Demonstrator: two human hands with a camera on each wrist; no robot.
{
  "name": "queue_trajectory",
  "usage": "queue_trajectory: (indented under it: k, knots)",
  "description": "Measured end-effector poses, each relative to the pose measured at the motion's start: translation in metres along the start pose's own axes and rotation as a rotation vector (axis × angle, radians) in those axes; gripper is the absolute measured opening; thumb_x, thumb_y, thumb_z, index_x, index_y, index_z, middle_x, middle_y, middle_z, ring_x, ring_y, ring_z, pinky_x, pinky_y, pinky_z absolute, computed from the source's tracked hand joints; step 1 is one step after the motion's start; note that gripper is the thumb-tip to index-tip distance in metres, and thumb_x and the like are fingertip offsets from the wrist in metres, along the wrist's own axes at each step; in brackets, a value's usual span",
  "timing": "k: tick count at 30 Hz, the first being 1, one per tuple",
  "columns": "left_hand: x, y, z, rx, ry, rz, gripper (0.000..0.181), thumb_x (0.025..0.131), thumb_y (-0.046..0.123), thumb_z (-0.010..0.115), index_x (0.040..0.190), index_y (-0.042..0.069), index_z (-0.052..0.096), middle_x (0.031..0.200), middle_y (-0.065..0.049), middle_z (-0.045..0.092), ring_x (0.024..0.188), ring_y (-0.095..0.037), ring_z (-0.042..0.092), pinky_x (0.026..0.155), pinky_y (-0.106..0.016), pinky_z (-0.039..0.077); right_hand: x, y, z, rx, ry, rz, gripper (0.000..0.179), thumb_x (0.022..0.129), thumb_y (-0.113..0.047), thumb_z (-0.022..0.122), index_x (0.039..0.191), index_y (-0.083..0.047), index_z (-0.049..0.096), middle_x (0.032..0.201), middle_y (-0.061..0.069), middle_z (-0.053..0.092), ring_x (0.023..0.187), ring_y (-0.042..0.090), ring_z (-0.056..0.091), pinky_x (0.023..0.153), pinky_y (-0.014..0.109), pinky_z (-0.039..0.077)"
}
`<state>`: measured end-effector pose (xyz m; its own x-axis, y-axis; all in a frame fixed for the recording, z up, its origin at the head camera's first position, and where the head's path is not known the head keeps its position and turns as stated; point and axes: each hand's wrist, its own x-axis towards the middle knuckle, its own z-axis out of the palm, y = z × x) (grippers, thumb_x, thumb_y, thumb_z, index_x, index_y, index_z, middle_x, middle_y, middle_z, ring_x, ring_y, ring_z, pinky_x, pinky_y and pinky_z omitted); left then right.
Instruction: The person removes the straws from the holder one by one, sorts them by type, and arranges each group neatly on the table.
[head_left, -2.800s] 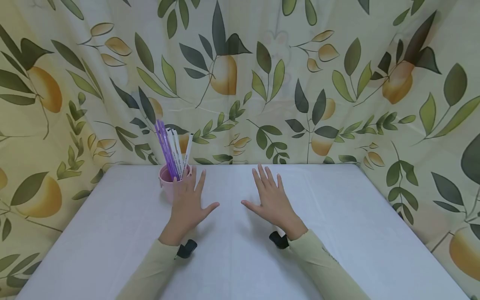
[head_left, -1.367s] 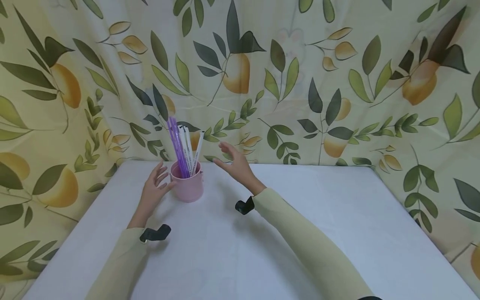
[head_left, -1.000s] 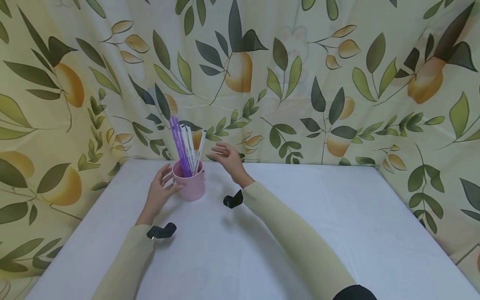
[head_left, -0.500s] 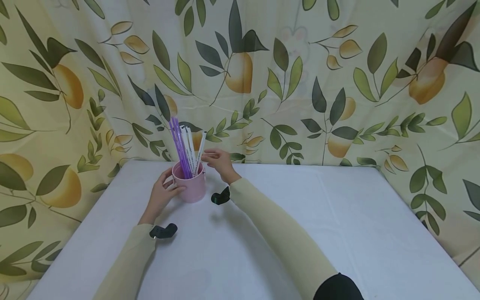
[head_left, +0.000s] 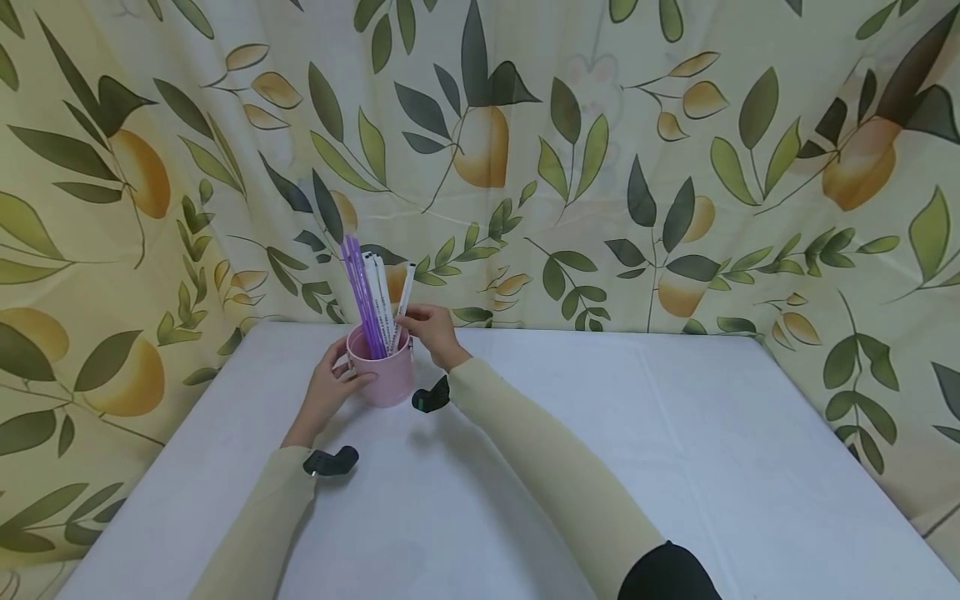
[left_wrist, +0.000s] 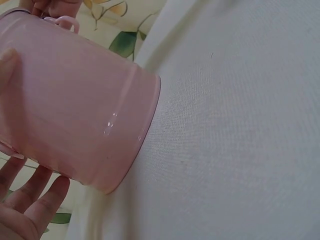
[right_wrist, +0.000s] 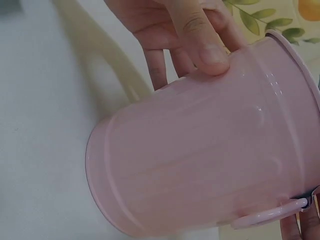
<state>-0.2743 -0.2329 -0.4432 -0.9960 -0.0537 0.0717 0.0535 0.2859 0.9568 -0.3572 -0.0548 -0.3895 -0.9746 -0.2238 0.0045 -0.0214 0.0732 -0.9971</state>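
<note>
A small pink bucket (head_left: 390, 379) stands upright near the table's back edge, holding several slim purple pencils (head_left: 362, 296) and white pencils (head_left: 382, 292) with black print. My left hand (head_left: 326, 387) grips the bucket from the left, thumb on its front and fingers round the far side. In the left wrist view those fingers (left_wrist: 37, 195) lie along the bucket's wall (left_wrist: 80, 100). Over the right rim, my right hand (head_left: 435, 333) pinches the rightmost white pencil (head_left: 407, 287), which leans right. The right wrist view shows the left thumb (right_wrist: 212, 57) on the wall; right fingertips are mostly cut off.
The table (head_left: 562, 467) is covered with a white cloth. Behind it hangs a curtain (head_left: 555, 167) printed with fruit and leaves. A bucket handle lug (right_wrist: 270, 214) sticks out at the side.
Both hands came from spread above the table to the bucket. The left hand closed round its side; the right hand moved left and took hold of a white pencil.
</note>
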Motion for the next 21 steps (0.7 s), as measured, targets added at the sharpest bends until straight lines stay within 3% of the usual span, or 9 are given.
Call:
queue_trajectory:
  k: [11, 21]
  knots:
    - [-0.001, -0.002, 0.002, -0.003, 0.004, 0.0, 0.089, 0.08, 0.026, 0.074, 0.15, 0.015, 0.02, 0.155, -0.014, 0.023, 0.137, -0.038, 0.033, 0.11, -0.046, 0.038, -0.006, -0.013, -0.005, 0.075, 0.024, -0.024, 0.035, 0.089, -0.017, 0.063, 0.12, -0.001, 0.062, 0.117, 0.017, 0.065, 0.105, 0.029, 0.066, 0.094, 0.037, 0.054]
    - [-0.001, 0.001, 0.003, -0.009, 0.016, -0.036, 0.088, 0.081, 0.029, 0.073, 0.15, 0.019, 0.019, 0.156, -0.011, 0.021, 0.14, -0.035, 0.031, 0.112, -0.047, 0.036, -0.005, -0.044, -0.01, 0.219, -0.001, -0.082, 0.037, 0.091, -0.012, 0.059, 0.124, 0.004, 0.057, 0.12, 0.026, 0.061, 0.109, 0.037, 0.062, 0.089, 0.046, 0.055]
